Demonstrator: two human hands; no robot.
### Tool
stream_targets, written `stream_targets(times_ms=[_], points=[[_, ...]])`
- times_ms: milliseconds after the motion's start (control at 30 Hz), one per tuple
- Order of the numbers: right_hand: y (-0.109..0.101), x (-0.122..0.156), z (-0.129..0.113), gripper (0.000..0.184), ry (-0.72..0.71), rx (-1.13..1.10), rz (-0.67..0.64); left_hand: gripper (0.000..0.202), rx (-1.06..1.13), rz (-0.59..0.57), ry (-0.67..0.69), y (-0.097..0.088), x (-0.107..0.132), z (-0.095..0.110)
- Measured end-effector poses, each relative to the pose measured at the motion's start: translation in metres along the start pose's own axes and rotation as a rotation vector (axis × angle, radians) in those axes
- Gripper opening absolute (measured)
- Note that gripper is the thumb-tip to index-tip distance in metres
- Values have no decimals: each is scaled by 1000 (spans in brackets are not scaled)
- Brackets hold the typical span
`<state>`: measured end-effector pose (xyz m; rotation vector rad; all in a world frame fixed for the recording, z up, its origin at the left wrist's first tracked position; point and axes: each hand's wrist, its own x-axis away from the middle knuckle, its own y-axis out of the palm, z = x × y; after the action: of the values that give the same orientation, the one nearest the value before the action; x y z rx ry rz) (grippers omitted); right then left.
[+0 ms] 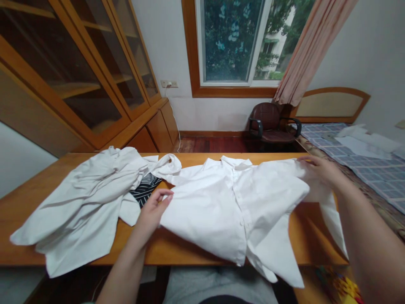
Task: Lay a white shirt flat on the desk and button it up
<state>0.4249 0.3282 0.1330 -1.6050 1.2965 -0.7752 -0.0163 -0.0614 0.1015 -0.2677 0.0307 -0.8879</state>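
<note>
Head view: one white shirt [209,200] gripped by left hand [155,206], right hand [321,169]; one crumpled garment [85,198] laid beside on table [38,192].

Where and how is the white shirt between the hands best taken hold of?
Likely by the shoulders beside the collar, from above: the white shirt is spread out, collar toward the far edge of the table, hem toward the near one.

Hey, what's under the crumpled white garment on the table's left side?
A black, white-lined item shows at its right edge, and the wooden table lies beneath. Anything else the garment covers can't be seen.
</note>
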Motion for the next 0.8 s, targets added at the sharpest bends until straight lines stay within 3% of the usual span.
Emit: stream_targets(times_ms=[167, 300, 400, 467, 600, 700, 800], points=[[0, -15, -17, 39, -83, 294, 196, 60, -6, -16, -41, -34, -15, 17], [28, -1, -41, 45, -179, 458, 262, 65, -25, -59, -81, -34, -17, 6], [51, 23, -66, 40, -323, 382, 278, 64, -34, -64, -117, -31, -12, -7], [66, 44, -82, 35, -448, 267, 137, 63, -39, -55, -131, -31, -8, -15], [100, 92, -103, 37, -650, 140, -286, 65, -101, -56, -144, -36, 0, -30], [128, 116, -107, 52, -621, 241, -456, 65, -176, -122, -130, -44, 9, -41], [146, 120, -105, 64, -474, 356, -500, 67, -320, -287, -100, -52, 21, -53]])
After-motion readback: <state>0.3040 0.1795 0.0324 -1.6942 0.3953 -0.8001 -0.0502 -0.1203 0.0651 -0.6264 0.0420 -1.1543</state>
